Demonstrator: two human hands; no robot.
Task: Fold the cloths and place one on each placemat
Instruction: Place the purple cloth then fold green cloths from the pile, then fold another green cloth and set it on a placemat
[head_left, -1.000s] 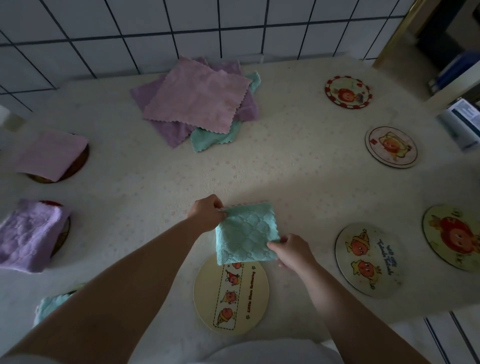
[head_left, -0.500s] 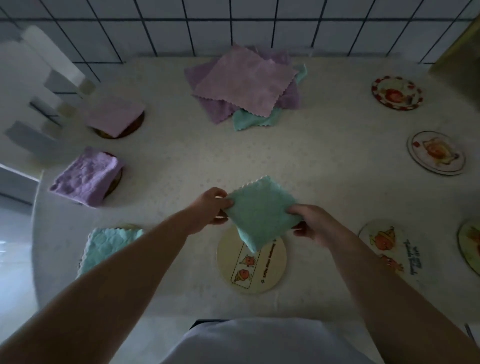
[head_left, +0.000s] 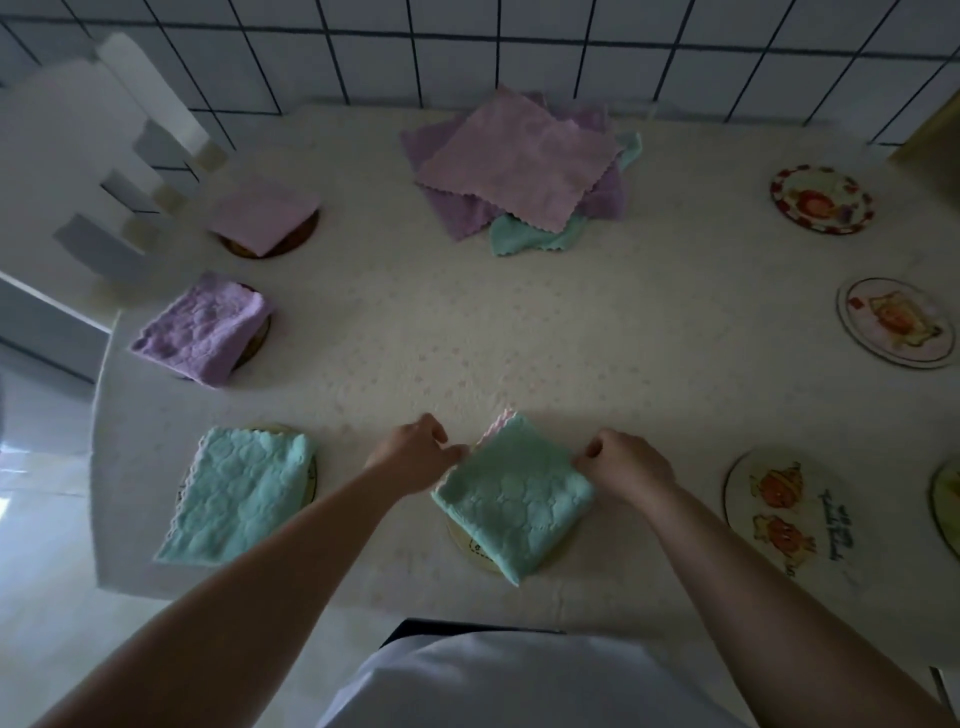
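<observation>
Both hands are resting at the corners of a folded teal cloth (head_left: 511, 501) that is lying on a round placemat (head_left: 470, 545) near the desk's (head_left: 467, 338) front edge: the left hand (head_left: 413, 457) is pinching its left corner, the right hand (head_left: 626, 465) its right corner. To the left, three more folded cloths are sitting on placemats: teal (head_left: 239, 493), purple (head_left: 205, 327) and pink (head_left: 262, 213). A pile of unfolded cloths (head_left: 519, 166) is lying by the tiled wall, and bare placemats (head_left: 789, 512) are lining the right side.
</observation>
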